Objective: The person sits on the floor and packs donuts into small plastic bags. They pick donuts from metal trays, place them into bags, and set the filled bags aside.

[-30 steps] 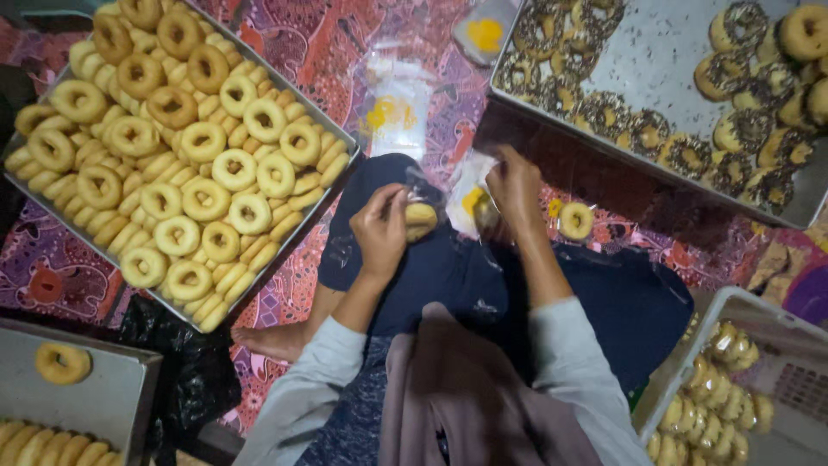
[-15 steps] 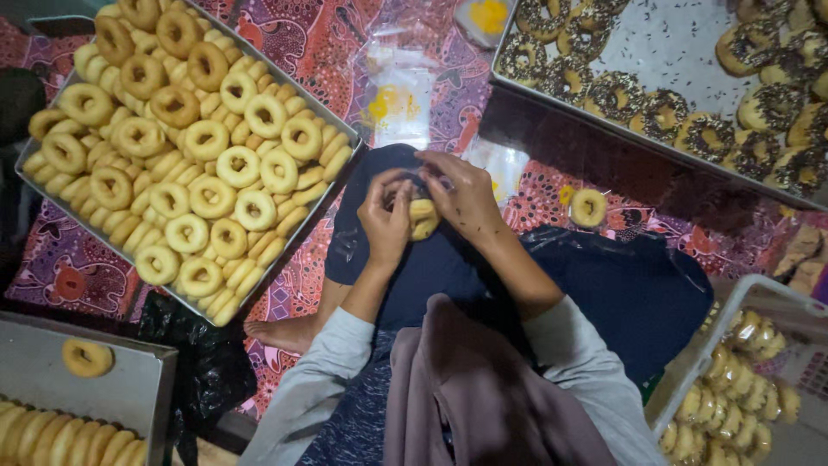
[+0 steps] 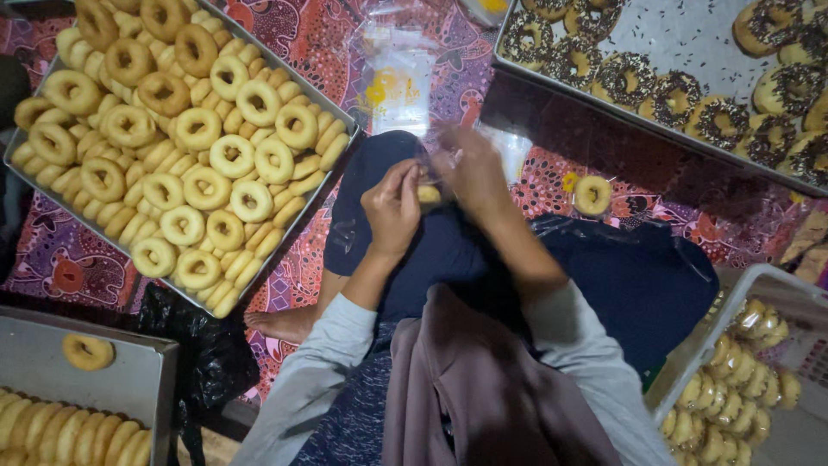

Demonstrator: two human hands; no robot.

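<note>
Both hands' fingers [image 3: 412, 185] pinch doughnut [image 3: 429, 195] (bagged).

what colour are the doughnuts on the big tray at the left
Plain golden tan, without topping, stacked on the metal tray; the doughnuts show best in the head view.

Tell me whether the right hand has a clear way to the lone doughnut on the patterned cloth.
Probably yes: the right hand is near the lone doughnut, with only bare cloth between, though it is busy with a bagged doughnut.
</note>
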